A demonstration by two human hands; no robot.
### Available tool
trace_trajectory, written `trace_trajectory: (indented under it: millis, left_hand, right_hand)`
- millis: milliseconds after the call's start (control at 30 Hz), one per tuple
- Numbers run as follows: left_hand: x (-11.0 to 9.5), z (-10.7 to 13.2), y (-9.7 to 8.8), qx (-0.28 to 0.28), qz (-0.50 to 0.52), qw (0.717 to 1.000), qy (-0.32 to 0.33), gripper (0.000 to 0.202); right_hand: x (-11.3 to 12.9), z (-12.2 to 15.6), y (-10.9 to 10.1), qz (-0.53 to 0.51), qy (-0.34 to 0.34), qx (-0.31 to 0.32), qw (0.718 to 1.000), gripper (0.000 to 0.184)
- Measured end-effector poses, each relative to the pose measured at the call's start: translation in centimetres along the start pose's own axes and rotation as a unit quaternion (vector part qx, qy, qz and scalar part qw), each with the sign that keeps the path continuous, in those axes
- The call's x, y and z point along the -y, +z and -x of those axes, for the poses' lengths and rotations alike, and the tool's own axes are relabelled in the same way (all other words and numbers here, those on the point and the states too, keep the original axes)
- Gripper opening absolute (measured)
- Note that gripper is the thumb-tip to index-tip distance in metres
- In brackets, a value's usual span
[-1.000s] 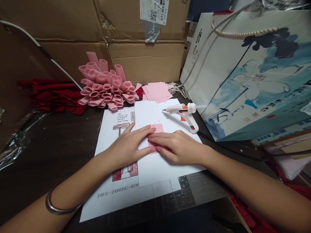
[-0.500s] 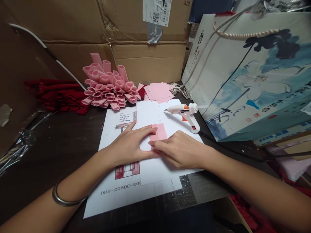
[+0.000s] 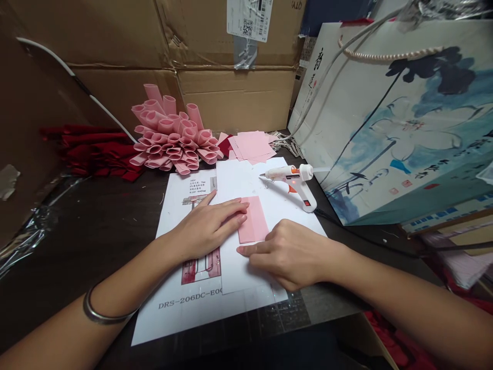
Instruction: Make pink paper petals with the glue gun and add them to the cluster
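A small pink paper rectangle (image 3: pixel 254 221) lies on white printed sheets (image 3: pixel 239 277) on the dark table. My left hand (image 3: pixel 206 228) rests flat, fingers stretched out, with its fingertips on the paper's left edge. My right hand (image 3: pixel 287 252) sits just below and right of the paper, fingers curled, index finger pointing left along the paper's lower edge. A white glue gun (image 3: pixel 295 180) with an orange trigger lies beyond the paper, nozzle pointing left.
A pile of rolled pink paper cones (image 3: pixel 171 136) and a stack of pink squares (image 3: pixel 252 145) lie at the back. Cardboard boxes (image 3: pixel 192 56) stand behind. A large painted gift bag (image 3: pixel 396 118) stands at right. Red cloth (image 3: pixel 88 151) lies left.
My right hand has drawn back toward me off the pink paper, uncovering most of it. My left hand has stayed in place on the paper's left edge.
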State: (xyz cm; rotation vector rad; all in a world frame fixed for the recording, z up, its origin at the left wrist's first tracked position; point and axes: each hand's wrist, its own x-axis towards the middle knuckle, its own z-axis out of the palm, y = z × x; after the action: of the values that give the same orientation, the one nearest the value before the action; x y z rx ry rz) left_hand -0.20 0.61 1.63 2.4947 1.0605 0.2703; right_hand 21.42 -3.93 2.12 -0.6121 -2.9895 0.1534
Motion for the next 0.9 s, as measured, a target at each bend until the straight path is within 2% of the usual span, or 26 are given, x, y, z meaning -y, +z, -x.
trace_trajectory:
  millis: [100, 200, 300, 367, 433, 500, 567, 667, 900]
  left_hand:
    - [0.2, 0.0, 0.3, -0.017, -0.025, 1.0, 0.007, 0.04]
    - [0.4, 0.1, 0.5, -0.02, -0.041, 0.999, 0.02, 0.045]
    - [0.4, 0.3, 0.6, -0.015, -0.037, 0.999, 0.031, 0.052]
    - [0.5, 0.4, 0.6, -0.014, -0.035, 0.999, 0.031, 0.056]
    - [0.5, 0.5, 0.7, -0.013, -0.039, 0.999, 0.029, 0.058]
    - [0.6, 0.5, 0.8, -0.012, -0.045, 0.999, 0.027, 0.059]
    - [0.7, 0.4, 0.9, -0.01, -0.05, 0.998, 0.027, 0.059]
    - [0.6, 0.4, 0.9, -0.007, -0.051, 0.998, 0.023, 0.058]
    - [0.5, 0.5, 0.8, -0.005, -0.042, 0.999, 0.02, 0.056]
  right_hand:
    - [-0.2, 0.2, 0.5, -0.028, -0.042, -0.043, 0.998, 0.019]
    - [-0.6, 0.4, 0.6, -0.052, -0.06, -0.139, 0.987, 0.025]
    - [-1.5, 0.5, 0.5, -0.05, 0.024, -0.284, 0.957, 0.032]
    - [-2.2, 0.6, 0.5, -0.041, 0.105, -0.33, 0.937, 0.034]
    - [-2.8, 0.6, 0.5, -0.039, 0.16, -0.308, 0.937, 0.035]
    - [-3.1, 0.5, 0.6, -0.045, 0.169, -0.251, 0.952, 0.034]
    - [-3.2, 0.2, 0.7, -0.055, 0.134, -0.209, 0.967, 0.034]
    - [-3.0, -0.2, 1.0, -0.088, 0.068, -0.19, 0.975, 0.034]
    - [-2.7, -0.7, 1.6, -0.083, 0.037, -0.17, 0.981, 0.025]
